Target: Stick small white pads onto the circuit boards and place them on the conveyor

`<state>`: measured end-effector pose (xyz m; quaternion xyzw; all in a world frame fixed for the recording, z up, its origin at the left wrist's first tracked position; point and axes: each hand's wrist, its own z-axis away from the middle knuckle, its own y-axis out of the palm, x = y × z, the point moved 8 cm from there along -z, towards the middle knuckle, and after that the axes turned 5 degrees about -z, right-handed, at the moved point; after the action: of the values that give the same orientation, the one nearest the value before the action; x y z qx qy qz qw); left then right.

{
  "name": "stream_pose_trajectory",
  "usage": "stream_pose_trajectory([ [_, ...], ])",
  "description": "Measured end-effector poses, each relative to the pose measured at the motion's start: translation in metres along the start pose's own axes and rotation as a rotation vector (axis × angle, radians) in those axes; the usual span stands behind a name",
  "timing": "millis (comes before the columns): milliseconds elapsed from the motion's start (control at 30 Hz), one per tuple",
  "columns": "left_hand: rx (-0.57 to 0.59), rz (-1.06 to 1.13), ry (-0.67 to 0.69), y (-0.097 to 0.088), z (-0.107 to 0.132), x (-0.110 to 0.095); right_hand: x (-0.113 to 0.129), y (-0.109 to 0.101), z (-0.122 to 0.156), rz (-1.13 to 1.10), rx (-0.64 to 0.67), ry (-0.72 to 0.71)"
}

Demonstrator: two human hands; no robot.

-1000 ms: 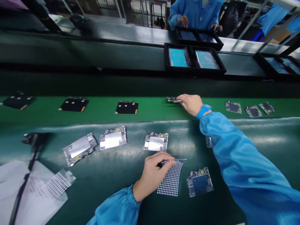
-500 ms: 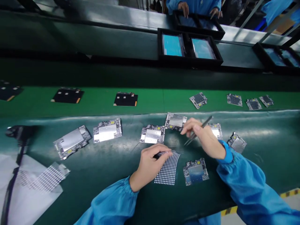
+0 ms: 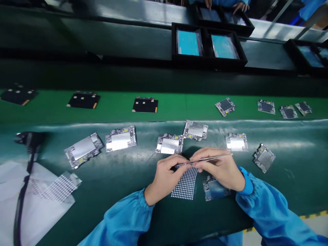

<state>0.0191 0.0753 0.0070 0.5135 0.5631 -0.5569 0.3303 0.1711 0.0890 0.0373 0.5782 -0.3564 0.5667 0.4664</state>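
My left hand (image 3: pixel 165 176) and my right hand (image 3: pixel 222 169) meet over a white dotted sticker sheet (image 3: pixel 185 184) on the dark green mat. The right hand is closed on slim metal tweezers (image 3: pixel 215 158) that point left. The left hand is pinched on a thin tool at the tweezers' tip; I cannot make out what it is. A circuit board with a blue patch (image 3: pixel 215 190) lies partly under my right wrist. Two shielded boards (image 3: pixel 169 143) (image 3: pixel 195 130) lie just beyond the hands.
More silver-shielded boards lie left (image 3: pixel 121 138) (image 3: pixel 83 150) and right (image 3: pixel 236 141) (image 3: pixel 263 158). The green conveyor belt (image 3: pixel 184 102) carries black boards (image 3: pixel 145 105) and small boards (image 3: pixel 224 106). Black trays (image 3: pixel 208 63) hold blue panels; another person's hands (image 3: pixel 241 5) show behind. White paper (image 3: pixel 38 212) lies at left.
My right hand came back from the conveyor belt, picked up tweezers and brought them to my left hand over the dotted sheet. The view tilted down.
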Motion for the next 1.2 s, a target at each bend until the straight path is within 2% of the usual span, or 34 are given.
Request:
stream_pose_trajectory([
  [500, -0.004, -0.030, -0.003, -0.001, 0.000, -0.001, -0.005, 0.002, -0.001, 0.067, -0.008, 0.049],
  [600, -0.014, -0.026, 0.007, -0.002, -0.001, -0.003, -0.006, -0.020, -0.007, 0.087, -0.105, 0.068],
  [733, -0.042, -0.045, 0.025, -0.005, -0.001, -0.003, -0.014, -0.076, -0.022, 0.098, -0.379, 0.058],
  [833, -0.035, -0.063, 0.031, -0.006, -0.001, -0.003, -0.026, -0.100, -0.031, 0.087, -0.480, 0.049],
  [933, -0.034, -0.077, 0.028, -0.006, -0.002, -0.002, -0.036, -0.102, -0.036, 0.079, -0.462, 0.064],
  [1200, -0.024, -0.098, 0.037, -0.006, -0.002, -0.003, -0.045, -0.088, -0.036, 0.062, -0.406, 0.139],
])
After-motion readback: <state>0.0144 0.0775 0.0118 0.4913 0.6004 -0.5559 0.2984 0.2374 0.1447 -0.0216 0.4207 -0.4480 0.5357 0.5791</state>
